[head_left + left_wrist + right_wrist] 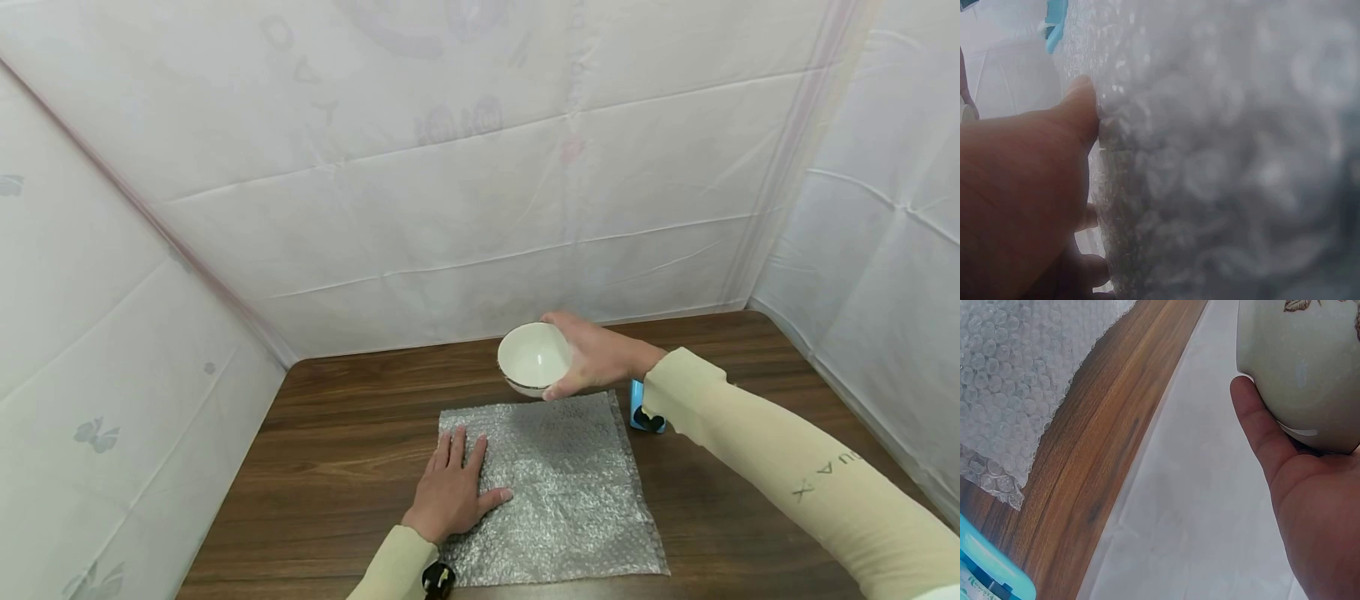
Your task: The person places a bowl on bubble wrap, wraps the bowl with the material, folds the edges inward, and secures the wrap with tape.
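Observation:
My right hand (603, 354) grips a white bowl (531, 354) by its right side, thumb and fingers spread around the wall. The bowl is tilted, its inside facing me and a dark line along its rim. In the right wrist view its pale outer wall (1304, 375) carries brown leaf prints. Below it lies a square sheet of clear bubble wrap (562, 500), flat on the table. My left hand (450, 492) rests on the sheet's left edge with fingers straight and spread. Up close in the left wrist view, the thumb (1079, 103) lies against the bubbles.
The dark wooden table (337, 442) ends at a white sheeted wall (450, 208) behind, with more sheeting on both sides. A light-blue plastic object (637, 393) is beside the wrap, partly hidden by my right sleeve (697, 400).

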`<action>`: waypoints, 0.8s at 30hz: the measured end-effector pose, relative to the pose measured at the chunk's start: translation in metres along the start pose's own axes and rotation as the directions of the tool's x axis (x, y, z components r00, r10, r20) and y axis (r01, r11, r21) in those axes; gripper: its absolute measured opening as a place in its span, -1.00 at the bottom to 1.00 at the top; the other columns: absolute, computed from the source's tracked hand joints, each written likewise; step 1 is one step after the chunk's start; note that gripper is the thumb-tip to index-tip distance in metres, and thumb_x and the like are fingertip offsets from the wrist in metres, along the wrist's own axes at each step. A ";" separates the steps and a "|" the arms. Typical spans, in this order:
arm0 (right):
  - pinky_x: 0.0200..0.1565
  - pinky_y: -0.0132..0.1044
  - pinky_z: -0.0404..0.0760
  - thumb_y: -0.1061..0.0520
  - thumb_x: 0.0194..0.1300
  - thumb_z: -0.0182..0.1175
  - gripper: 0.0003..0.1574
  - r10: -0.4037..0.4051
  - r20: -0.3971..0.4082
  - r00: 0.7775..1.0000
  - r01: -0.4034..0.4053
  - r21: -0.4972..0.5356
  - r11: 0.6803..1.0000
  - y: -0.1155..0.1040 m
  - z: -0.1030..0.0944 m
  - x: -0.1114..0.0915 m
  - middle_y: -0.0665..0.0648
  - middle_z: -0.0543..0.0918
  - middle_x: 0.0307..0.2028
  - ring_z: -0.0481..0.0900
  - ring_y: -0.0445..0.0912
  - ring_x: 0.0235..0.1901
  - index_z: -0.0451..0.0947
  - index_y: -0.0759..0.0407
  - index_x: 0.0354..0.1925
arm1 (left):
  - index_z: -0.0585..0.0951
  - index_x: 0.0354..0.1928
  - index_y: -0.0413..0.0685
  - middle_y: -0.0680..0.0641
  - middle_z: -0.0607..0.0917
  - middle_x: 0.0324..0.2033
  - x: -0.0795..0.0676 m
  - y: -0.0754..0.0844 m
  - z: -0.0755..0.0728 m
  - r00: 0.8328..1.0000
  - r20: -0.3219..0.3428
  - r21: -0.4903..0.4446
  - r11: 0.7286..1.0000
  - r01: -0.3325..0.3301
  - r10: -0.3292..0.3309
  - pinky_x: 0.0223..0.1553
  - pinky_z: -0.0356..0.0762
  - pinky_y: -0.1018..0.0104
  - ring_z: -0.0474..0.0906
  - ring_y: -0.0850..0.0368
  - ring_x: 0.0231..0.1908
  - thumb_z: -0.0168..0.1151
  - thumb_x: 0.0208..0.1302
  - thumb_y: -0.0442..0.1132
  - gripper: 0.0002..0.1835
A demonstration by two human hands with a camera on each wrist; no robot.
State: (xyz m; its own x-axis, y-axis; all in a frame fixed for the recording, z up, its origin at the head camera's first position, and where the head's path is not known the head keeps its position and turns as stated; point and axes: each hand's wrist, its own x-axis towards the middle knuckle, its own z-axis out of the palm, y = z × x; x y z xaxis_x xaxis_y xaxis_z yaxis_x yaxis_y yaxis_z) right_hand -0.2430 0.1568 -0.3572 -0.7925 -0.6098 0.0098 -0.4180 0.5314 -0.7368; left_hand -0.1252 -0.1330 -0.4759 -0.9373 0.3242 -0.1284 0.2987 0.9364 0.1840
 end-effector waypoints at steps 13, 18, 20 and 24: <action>0.11 0.00 0.68 -0.10 -0.06 0.68 0.36 -0.052 0.014 0.999 0.052 0.003 0.999 -0.002 0.005 -0.003 0.23 0.44 0.33 0.57 0.10 0.19 0.13 0.16 0.52 | 0.29 0.59 -0.08 -0.42 0.15 0.59 0.001 0.000 0.000 1.000 0.009 -0.013 1.000 0.009 -0.009 0.53 0.19 -0.29 0.03 -0.47 0.59 0.20 0.38 0.37 -0.05; 0.12 0.03 0.68 -0.12 -0.07 0.68 0.45 -0.040 0.019 0.999 0.040 -0.009 0.999 -0.005 0.006 -0.006 0.25 0.41 0.37 0.56 0.12 0.20 0.07 0.20 0.56 | 0.29 0.59 -0.08 -0.42 0.15 0.59 0.000 0.000 0.000 1.000 0.008 -0.019 1.000 0.010 -0.010 0.53 0.18 -0.29 0.03 -0.47 0.59 0.21 0.37 0.37 -0.05; 0.12 0.04 0.68 -0.13 -0.06 0.68 0.46 -0.045 0.022 0.999 0.045 -0.015 0.999 -0.006 0.006 -0.007 0.27 0.40 0.37 0.56 0.13 0.20 0.05 0.22 0.57 | 0.30 0.59 -0.08 -0.42 0.15 0.59 0.000 0.000 0.000 1.000 0.006 -0.018 1.000 0.009 -0.009 0.53 0.19 -0.29 0.04 -0.47 0.59 0.21 0.37 0.37 -0.05; 0.10 0.02 0.69 -0.12 -0.05 0.68 0.43 -0.058 0.029 0.998 0.058 -0.004 0.998 -0.007 0.007 -0.008 0.27 0.41 0.35 0.58 0.12 0.18 0.06 0.21 0.55 | 0.30 0.59 -0.09 -0.42 0.16 0.59 0.000 0.000 0.000 1.000 0.005 -0.014 1.000 0.006 -0.006 0.53 0.19 -0.29 0.04 -0.47 0.59 0.21 0.37 0.37 -0.05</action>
State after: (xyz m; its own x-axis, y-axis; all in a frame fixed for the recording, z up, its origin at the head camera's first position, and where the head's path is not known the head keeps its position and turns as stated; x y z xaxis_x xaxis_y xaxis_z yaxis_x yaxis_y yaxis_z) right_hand -0.2309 0.1541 -0.3571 -0.7534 -0.6567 0.0329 -0.4652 0.4970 -0.7326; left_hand -0.1252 -0.1328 -0.4759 -0.9383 0.3188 -0.1342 0.2900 0.9365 0.1971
